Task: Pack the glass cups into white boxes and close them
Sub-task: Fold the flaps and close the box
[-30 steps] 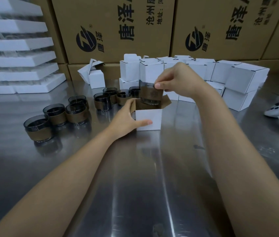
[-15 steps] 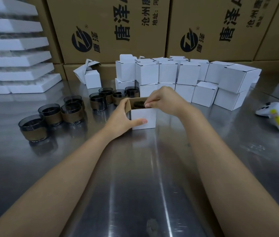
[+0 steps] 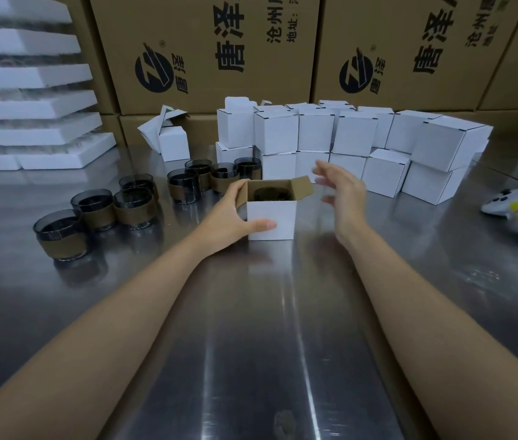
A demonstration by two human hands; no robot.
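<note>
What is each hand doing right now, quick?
Left hand: holds the box.
Right hand: open, holding nothing, beside the box.

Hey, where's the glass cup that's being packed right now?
In the head view, the glass cup sits inside the open white box that the left hand grips at mid-table, in front of the stacked boxes.

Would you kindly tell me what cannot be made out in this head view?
Head view throughout.
Cup in the open box: only its dark rim shows; the box walls hide the rest.
Right hand: fingertips smeared by motion blur.
Left hand: the fingers behind the box's left flap are hidden by it.
Stacked boxes: closed, so their contents are unknown.
Cartons: print cut off by the top edge.
</note>
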